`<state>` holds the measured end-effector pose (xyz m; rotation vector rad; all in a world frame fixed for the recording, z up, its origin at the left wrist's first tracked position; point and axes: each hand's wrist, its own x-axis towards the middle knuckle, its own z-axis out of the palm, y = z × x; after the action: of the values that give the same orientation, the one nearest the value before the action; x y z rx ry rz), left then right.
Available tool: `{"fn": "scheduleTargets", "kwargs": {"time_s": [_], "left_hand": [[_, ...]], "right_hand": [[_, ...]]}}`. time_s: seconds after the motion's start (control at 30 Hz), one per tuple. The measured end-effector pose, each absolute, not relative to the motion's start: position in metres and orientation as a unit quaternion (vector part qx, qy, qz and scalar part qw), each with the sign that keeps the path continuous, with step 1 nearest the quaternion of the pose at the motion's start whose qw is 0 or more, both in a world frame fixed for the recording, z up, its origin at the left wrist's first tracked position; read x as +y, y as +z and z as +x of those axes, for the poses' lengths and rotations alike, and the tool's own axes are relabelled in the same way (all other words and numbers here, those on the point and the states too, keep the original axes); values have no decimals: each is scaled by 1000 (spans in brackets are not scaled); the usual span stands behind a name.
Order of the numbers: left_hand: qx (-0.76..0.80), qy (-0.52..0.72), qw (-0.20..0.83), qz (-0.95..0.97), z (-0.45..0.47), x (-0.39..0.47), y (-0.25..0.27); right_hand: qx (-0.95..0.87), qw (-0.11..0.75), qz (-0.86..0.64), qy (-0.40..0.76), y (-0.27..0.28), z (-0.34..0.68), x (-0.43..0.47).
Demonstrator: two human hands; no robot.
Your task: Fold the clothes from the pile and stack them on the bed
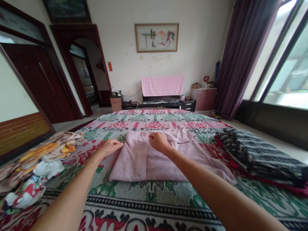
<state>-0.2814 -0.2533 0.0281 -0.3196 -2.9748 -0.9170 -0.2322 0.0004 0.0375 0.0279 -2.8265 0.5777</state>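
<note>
A pale pink garment [166, 160] lies partly folded on the patterned bedspread [106, 173]. Its left part is folded over into a fairly flat panel, while the right part spreads out with loose wrinkles. My left hand [112, 147] is closed at the garment's left edge, its fingertips pinched against the cloth. Over the upper part of the folded panel, my right hand [158, 141] is curled with its fingers gripping the fabric near the top edge. The palm hides what lies under it.
Crumpled multicoloured clothes [45, 160] lie at the left of the bed. A folded black-and-grey striped cloth [257, 154] rests on red fabric at the right. Beyond the bed, a pink towel [162, 85] drapes over a screen on a low black cabinet [189, 106].
</note>
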Motion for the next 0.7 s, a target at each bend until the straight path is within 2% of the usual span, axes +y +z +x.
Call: {"fn": "scheduleTargets", "kwargs": {"time_s": [0.17,0.43,0.7], "left_hand": [[-933,-331,-49,-134,-274,-263,32],[-927,-335,-101,-132,-280,-265,28],[-934,-308,-115,-142,-276,-263,35]], "right_hand": [[-971,109,-55,206,36,-284,-7],[-979,68,-65,180,27,-312,-16],[-968,162,-40,188,31,-321,-10]]}}
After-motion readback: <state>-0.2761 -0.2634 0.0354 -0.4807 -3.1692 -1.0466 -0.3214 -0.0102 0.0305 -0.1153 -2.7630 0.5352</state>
